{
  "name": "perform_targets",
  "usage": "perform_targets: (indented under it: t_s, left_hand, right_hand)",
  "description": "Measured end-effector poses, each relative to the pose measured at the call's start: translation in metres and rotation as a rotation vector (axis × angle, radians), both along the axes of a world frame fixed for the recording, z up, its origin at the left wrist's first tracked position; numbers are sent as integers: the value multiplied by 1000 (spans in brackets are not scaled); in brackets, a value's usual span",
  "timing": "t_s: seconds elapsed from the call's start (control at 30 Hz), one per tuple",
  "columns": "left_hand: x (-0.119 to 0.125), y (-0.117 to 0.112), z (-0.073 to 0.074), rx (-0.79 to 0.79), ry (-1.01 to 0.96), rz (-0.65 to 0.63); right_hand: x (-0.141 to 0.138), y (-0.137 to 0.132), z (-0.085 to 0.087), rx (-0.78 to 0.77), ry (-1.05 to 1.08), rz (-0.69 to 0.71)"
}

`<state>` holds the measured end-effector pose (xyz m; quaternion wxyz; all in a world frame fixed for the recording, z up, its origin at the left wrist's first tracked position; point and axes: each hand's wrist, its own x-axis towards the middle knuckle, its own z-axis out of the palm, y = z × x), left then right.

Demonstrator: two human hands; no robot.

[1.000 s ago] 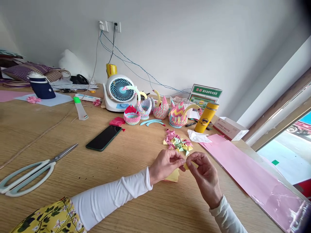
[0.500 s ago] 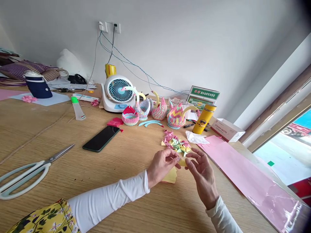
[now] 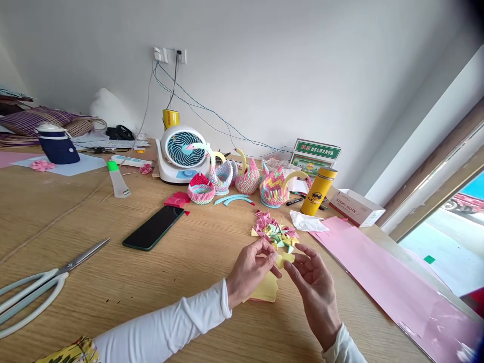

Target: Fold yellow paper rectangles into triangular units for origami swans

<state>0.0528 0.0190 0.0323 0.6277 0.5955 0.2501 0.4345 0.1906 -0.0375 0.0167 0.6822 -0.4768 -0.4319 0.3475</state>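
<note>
Between my two hands is a small folded piece of yellow paper (image 3: 284,258). The fingertips of my left hand (image 3: 254,267) pinch its left end. My right hand (image 3: 314,287) grips the right end between thumb and fingers. Below and behind my left hand lies a stack of yellow paper slips (image 3: 265,289), partly hidden by that hand. Just beyond my fingertips is a heap of folded paper pieces (image 3: 273,229) in pink, green and yellow.
Paper swans (image 3: 248,176) stand beside a white fan (image 3: 182,155) at the back. A phone (image 3: 154,228) and scissors (image 3: 56,282) lie left. Pink sheets (image 3: 381,272), a yellow cylinder (image 3: 318,191) and a sticky note box (image 3: 356,206) are right.
The yellow paper has turned and shows more of its folded shape between my fingers. Both hands sit slightly lower in view, and the whole view has tilted a little upward.
</note>
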Motion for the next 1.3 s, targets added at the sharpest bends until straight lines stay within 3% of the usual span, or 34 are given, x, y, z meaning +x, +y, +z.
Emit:
perform_targets:
  t_s: [0.27,0.47,0.6,0.77,1.0,1.17,1.3]
  left_hand:
    - [0,8,-10,-88,43,-35]
    - [-1,6,-6,-94,88,-25]
    - [-2,3,-5,-134,156,-85]
    - [-5,5,-2,-177,100,-129]
    - [-8,6,4,-476,-59,-159]
    - [-13,9,10,-487,-34,-191]
    - [-16,12,17,-523,8,-241]
  right_hand:
    - [1,3,-9,-48,3,-6]
    - [2,2,-6,-89,-2,21]
    - [0,0,-5,-81,30,2]
    - [-2,-3,-1,-77,17,30]
    - [1,-10,6,-90,-74,107]
    - [7,-11,8,-34,-308,155]
    - [11,-13,7,124,-769,2]
